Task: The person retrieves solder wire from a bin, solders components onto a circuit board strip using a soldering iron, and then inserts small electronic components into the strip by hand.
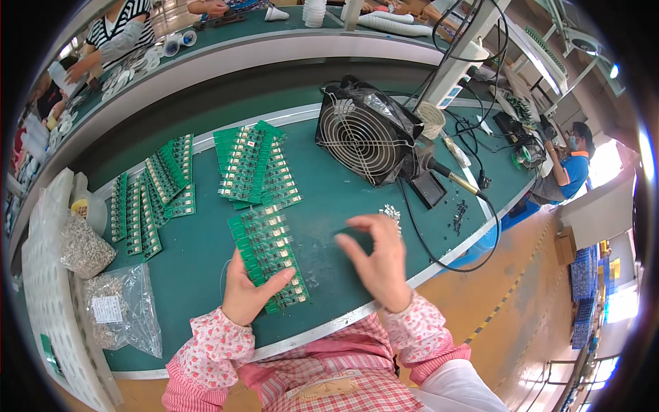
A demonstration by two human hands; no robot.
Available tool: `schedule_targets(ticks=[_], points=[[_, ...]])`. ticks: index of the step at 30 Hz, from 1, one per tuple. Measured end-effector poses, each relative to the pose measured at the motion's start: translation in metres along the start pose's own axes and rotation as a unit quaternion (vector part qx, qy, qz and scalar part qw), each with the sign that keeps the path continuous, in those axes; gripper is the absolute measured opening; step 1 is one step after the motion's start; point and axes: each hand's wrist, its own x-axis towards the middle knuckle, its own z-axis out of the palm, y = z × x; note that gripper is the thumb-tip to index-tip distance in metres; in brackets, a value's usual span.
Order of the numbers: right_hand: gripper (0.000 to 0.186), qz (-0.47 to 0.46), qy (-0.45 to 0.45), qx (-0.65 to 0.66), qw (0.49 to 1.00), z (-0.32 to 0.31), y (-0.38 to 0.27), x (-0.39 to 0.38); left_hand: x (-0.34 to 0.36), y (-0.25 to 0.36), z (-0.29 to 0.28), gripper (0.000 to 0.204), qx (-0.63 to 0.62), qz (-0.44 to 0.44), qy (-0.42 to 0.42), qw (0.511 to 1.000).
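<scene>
My left hand (pixel 252 290) grips the lower part of a green circuit board panel (pixel 264 247), its thumb lying over the row of white connectors. The panel is tilted above the green bench top. To its right, my right hand (pixel 382 264) is raised with thumb and forefinger apart, and nothing shows between them. Just behind that hand lies a small heap of white parts (pixel 391 214), partly hidden by the fingers. Beyond the held panel is a stack of similar green panels (pixel 250 165), and more panels (pixel 152 196) lie overlapped at the left.
A black fan with a wire guard (pixel 364 137) stands at the back. A soldering iron (pixel 453 177) with a trailing cable rests to its right, near scattered black bits (pixel 458 216). Bags of small parts (pixel 110 309) lie at left beside a white foam tray (pixel 51 275). Other people work beyond.
</scene>
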Motion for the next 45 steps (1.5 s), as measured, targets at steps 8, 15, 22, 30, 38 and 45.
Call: schedule_targets(ticks=[8,15,22,30,38,45], points=[[0.02,-0.118,0.034,-0.274,0.954,-0.032,0.058,0.011,-0.003,-0.005,0.0,0.046,-0.004,-0.008,-0.004,1.0],[0.011,-0.101,0.021,-0.211,0.972,-0.02,0.03,0.019,-0.002,0.001,-0.004,0.05,-0.011,0.016,-0.025,0.999],[0.011,-0.027,-0.092,-0.049,0.994,-0.008,0.004,0.007,-0.002,-0.004,-0.003,0.054,-0.024,0.02,-0.027,0.999],[0.012,0.076,-0.105,0.056,0.99,-0.001,-0.002,0.002,-0.002,-0.004,-0.003,0.048,-0.015,0.011,0.004,1.0],[0.015,0.294,-0.168,0.485,0.807,0.033,-0.038,-0.002,-0.002,-0.004,-0.001,0.046,0.005,0.007,0.019,1.0],[0.016,0.301,-0.149,0.462,0.821,0.043,-0.045,-0.003,-0.003,-0.006,-0.001,0.044,0.01,0.013,0.026,1.0]])
